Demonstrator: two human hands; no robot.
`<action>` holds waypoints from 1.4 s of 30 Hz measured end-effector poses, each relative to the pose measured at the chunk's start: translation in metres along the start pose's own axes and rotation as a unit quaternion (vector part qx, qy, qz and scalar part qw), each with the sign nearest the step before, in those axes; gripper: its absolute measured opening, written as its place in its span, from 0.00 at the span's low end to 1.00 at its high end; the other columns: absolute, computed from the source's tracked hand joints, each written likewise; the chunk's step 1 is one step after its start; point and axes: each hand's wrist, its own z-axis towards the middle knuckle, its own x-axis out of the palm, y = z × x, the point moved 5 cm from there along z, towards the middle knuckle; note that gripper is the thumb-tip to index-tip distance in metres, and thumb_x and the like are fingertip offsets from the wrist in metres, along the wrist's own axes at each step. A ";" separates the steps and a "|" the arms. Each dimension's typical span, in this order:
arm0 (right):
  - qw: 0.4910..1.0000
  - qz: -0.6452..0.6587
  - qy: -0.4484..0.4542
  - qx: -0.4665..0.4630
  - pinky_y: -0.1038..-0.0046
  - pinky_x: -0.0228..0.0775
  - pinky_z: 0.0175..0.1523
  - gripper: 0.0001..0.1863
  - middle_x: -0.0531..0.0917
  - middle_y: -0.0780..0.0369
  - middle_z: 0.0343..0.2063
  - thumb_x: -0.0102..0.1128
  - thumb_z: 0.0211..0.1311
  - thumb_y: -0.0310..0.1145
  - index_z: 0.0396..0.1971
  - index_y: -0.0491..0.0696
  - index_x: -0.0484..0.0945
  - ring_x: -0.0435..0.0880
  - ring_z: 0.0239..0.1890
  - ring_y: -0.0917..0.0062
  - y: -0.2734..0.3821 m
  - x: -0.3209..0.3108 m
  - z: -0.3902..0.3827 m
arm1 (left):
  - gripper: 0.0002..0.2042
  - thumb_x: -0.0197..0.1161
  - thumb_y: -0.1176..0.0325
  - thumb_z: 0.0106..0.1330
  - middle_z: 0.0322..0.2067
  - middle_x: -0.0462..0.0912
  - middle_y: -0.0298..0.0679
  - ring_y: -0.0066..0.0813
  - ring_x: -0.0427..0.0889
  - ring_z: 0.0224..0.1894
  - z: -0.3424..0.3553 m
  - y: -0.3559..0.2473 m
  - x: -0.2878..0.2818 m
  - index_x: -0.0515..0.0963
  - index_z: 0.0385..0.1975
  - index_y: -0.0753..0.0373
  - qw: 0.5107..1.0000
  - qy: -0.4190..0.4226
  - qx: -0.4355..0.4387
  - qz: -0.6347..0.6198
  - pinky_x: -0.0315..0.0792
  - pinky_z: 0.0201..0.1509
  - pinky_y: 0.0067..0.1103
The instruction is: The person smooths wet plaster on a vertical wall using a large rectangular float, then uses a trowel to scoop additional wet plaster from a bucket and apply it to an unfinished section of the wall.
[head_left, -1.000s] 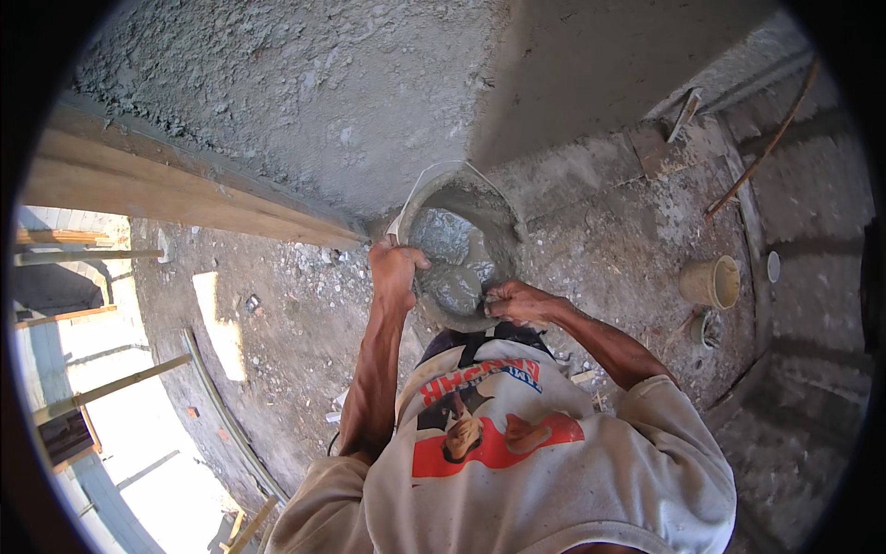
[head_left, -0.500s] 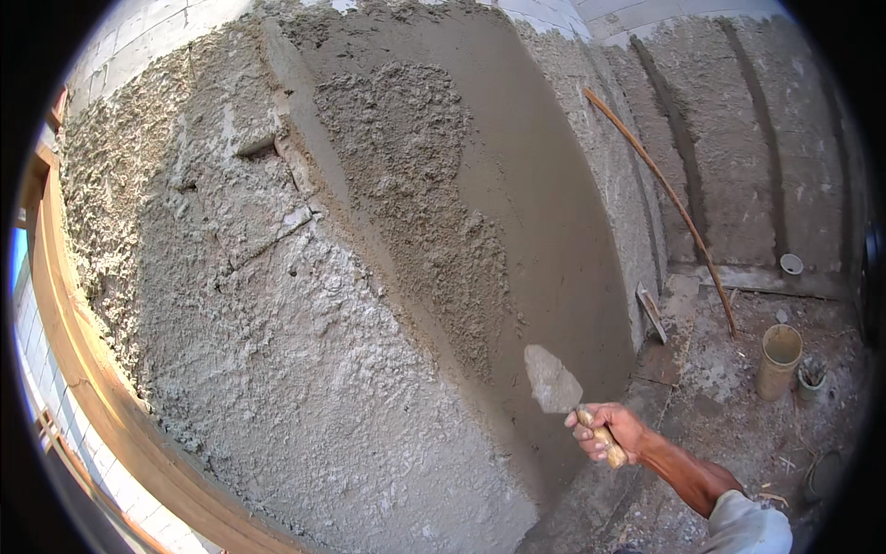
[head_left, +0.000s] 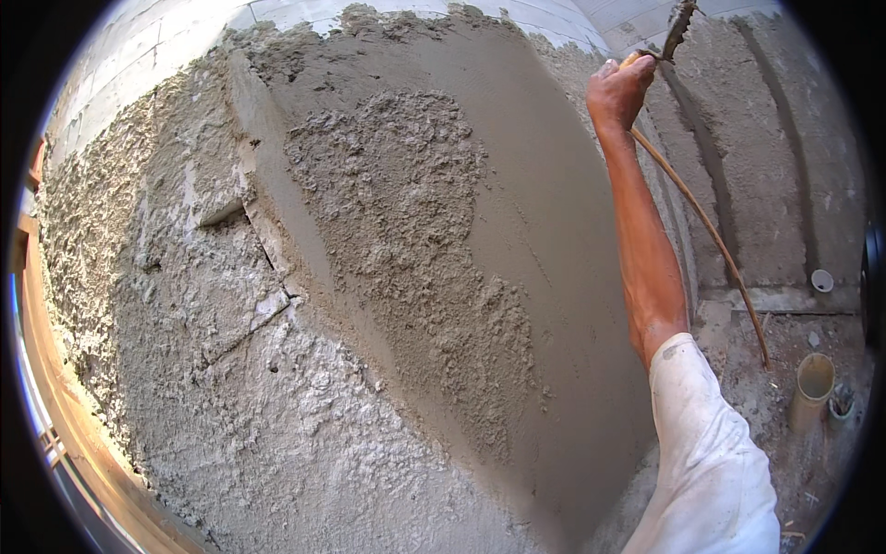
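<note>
My right hand point(head_left: 618, 92) is raised at the upper right, closed on the wooden handle of a trowel point(head_left: 679, 30), its dark blade tilted up with lumpy mortar along it. It is in front of a wall with smooth wet grey plaster point(head_left: 563, 305), around a rough band of thrown mortar point(head_left: 388, 203). To the left is an older coarse, paler render point(head_left: 212, 397) with a crack and a chipped notch. My left hand is out of view.
A long wooden stick point(head_left: 711, 231) leans at the right beside a wall with vertical grooves point(head_left: 766, 157). On the floor there are a beige bucket point(head_left: 814, 392) and a small container point(head_left: 840, 406). A wooden frame point(head_left: 55, 388) runs down the left edge.
A second ago both hands were at a bucket of mortar. Then my right hand held the trowel low at right; it has since swung upward, and the view has shifted up the wall.
</note>
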 end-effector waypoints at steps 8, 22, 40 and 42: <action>0.652 0.187 0.735 0.019 0.66 0.79 0.37 0.28 0.76 0.58 0.42 0.56 0.66 0.32 0.65 0.43 0.66 0.80 0.33 0.72 0.101 0.067 -0.210 | 0.13 0.69 0.63 0.38 0.25 0.76 0.41 0.43 0.76 0.25 -0.011 0.054 0.001 0.79 0.27 0.53 0.996 -0.077 0.022 0.045 0.71 0.28 0.40; 0.079 -0.019 0.997 0.011 0.49 0.79 0.48 0.20 0.86 0.42 0.34 0.62 0.60 0.35 0.50 0.41 0.78 0.87 0.43 0.45 0.082 -0.772 -0.499 | 0.09 0.58 0.83 0.44 0.23 0.78 0.38 0.28 0.76 0.25 -0.088 0.117 -0.007 0.74 0.27 0.67 0.945 -0.032 0.007 -0.326 0.70 0.29 0.25; -0.054 0.052 0.964 0.256 0.62 0.76 0.31 0.15 0.83 0.55 0.21 0.58 0.64 0.38 0.43 0.44 0.83 0.84 0.23 0.65 0.140 -0.866 -0.457 | 0.10 0.60 0.85 0.39 0.22 0.76 0.37 0.27 0.72 0.22 -0.097 0.033 -0.055 0.76 0.25 0.68 0.931 0.155 -0.078 -0.321 0.65 0.24 0.27; -0.150 -0.023 0.924 0.350 0.68 0.71 0.24 0.15 0.79 0.62 0.17 0.59 0.66 0.40 0.43 0.45 0.83 0.78 0.16 0.73 0.133 -0.869 -0.444 | 0.12 0.59 0.85 0.41 0.22 0.76 0.37 0.27 0.73 0.23 -0.108 0.033 -0.062 0.78 0.28 0.69 0.924 0.137 -0.097 -0.345 0.67 0.26 0.26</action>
